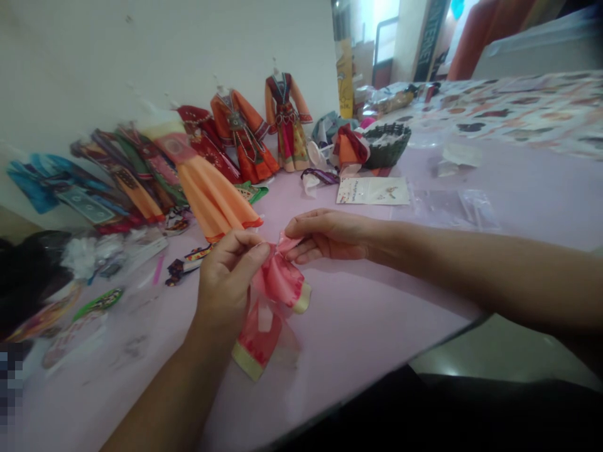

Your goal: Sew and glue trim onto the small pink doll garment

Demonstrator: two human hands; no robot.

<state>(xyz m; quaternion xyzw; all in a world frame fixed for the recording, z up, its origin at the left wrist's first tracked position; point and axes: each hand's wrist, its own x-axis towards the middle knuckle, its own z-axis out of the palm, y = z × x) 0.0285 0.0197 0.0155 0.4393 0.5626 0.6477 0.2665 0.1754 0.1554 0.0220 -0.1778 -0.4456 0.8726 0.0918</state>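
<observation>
A small pink and red doll garment (276, 295) with cream hems hangs between my two hands above a lilac table (377, 314). My left hand (226, 282) pinches its top edge from the left, fingers closed on the cloth. My right hand (330, 235) pinches the same top edge from the right, thumb and fingers pressed together. The garment's lower part droops toward the table.
A row of miniature doll dresses (235, 141) stands along the white wall. A dark woven basket (387, 143), a white card (373, 190) and clear plastic bags (455, 204) lie beyond my hands. Scraps and packets (94, 301) clutter the left. The table edge runs diagonally at lower right.
</observation>
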